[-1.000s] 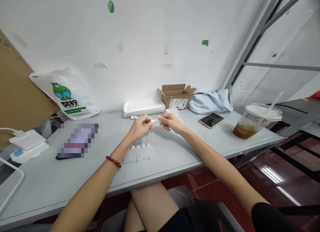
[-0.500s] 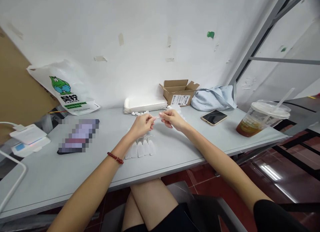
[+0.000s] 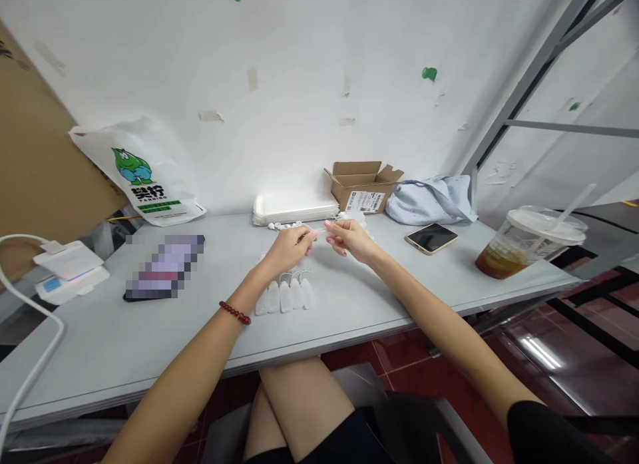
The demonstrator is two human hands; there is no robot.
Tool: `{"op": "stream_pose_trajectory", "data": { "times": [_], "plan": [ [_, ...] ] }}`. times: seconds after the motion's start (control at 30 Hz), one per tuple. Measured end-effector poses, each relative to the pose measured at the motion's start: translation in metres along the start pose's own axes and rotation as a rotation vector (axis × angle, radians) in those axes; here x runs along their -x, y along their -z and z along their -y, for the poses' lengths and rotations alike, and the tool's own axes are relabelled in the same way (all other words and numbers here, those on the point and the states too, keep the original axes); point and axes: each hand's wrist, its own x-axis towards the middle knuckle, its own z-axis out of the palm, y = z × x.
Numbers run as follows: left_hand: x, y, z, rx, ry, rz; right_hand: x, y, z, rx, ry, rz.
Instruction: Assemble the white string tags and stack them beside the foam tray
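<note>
Above the middle of the table, my left hand (image 3: 292,247) and my right hand (image 3: 348,239) face each other, fingers pinched. Between their fingertips spans a small translucent white piece (image 3: 322,233); its exact kind is too small to make out. Nearer to me, below my left hand, lies a row of several translucent white tube-like pieces (image 3: 285,296) with thin white strings at their far ends. Behind my hands are several small white pieces (image 3: 285,226). More whitish translucent pieces (image 3: 360,219) lie beyond my right hand, partly covered by it.
At the back are a white stack (image 3: 294,210), an open cardboard box (image 3: 364,188) and a light blue cloth bag (image 3: 432,199). To the right, a phone (image 3: 431,237) and a drink cup (image 3: 524,244). To the left, a plastic bag (image 3: 144,174), a blurred-out phone (image 3: 167,267) and a white charger (image 3: 70,267).
The whole view has shifted slightly, moving the scene to the right. My hands stay close together, and a bit more of the translucent piece shows between them.
</note>
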Motion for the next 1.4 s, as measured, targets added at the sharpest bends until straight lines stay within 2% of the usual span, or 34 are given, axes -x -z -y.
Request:
{"op": "stream_pose_trajectory", "data": {
  "times": [0.1, 0.17, 0.33, 0.43, 0.5, 0.63, 0.67, 0.8, 0.97, 1.17, 1.3, 1.4],
  "plan": [
    [0.000, 0.004, -0.003, 0.121, 0.039, -0.015, 0.002, -0.006, 0.001, 0.175, 0.190, -0.132],
    [0.000, 0.005, -0.004, 0.132, 0.022, -0.033, 0.004, -0.010, 0.001, 0.223, 0.261, -0.211],
    [0.001, 0.003, -0.006, -0.136, -0.139, -0.112, 0.003, -0.016, -0.001, 0.055, 0.157, -0.200],
    [-0.003, 0.009, 0.002, -0.148, -0.150, -0.090, 0.001, -0.014, -0.001, 0.004, 0.088, -0.195],
    [-0.006, 0.019, 0.016, -0.097, -0.097, -0.065, -0.001, -0.006, 0.001, 0.070, 0.109, -0.230],
    [-0.011, 0.045, 0.060, -0.313, 0.047, -0.243, -0.003, 0.021, 0.009, 0.270, 0.197, -0.357],
    [-0.011, 0.049, 0.071, -0.360, 0.064, -0.256, -0.003, 0.028, 0.010, 0.294, 0.199, -0.364],
    [-0.013, 0.052, 0.100, -0.405, 0.020, -0.195, -0.001, 0.056, 0.014, 0.392, 0.189, -0.363],
    [-0.019, 0.045, 0.111, -0.423, -0.002, -0.094, 0.002, 0.077, 0.016, 0.499, 0.101, -0.340],
    [-0.021, 0.045, 0.121, -0.447, 0.006, -0.098, 0.006, 0.096, 0.018, 0.586, -0.078, -0.332],
    [-0.020, 0.045, 0.122, -0.476, -0.019, -0.100, 0.010, 0.107, 0.017, 0.575, -0.077, -0.358],
    [-0.021, 0.045, 0.124, -0.491, -0.013, -0.090, 0.012, 0.110, 0.016, 0.539, -0.112, -0.281]
  ]
}}
